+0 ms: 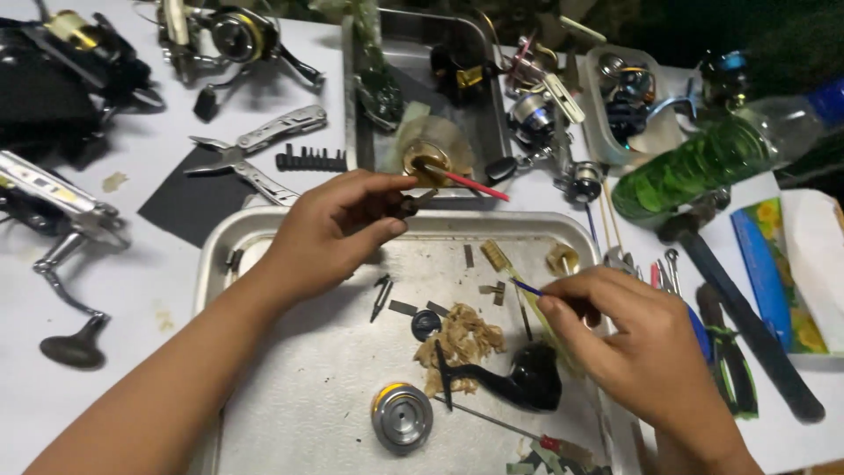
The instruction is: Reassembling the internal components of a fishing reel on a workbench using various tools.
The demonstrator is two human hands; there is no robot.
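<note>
Head view
Left hand (330, 230): fingers pinched together on a small dark metal part (406, 206), held over the far edge of the metal tray (264, 230).
Right hand (637, 339): fingers closed on a thin blue-handled tool (526, 287), at the tray's right side.
In tray: black reel body (519, 380), silver spool (402, 417), crumpled wad (459, 337), screwdriver (527, 434).
Left of tray: pliers (255, 151).
Right: hammer (743, 308), green bottle (694, 167).

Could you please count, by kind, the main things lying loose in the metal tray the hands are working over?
Round silver spool: 1
Black reel body: 1
Red-handled screwdriver: 1
Dark round cap: 1
Wad of tan wiping material: 1
Total: 5, not counting the small flat bits, too tiny to tally.
</note>
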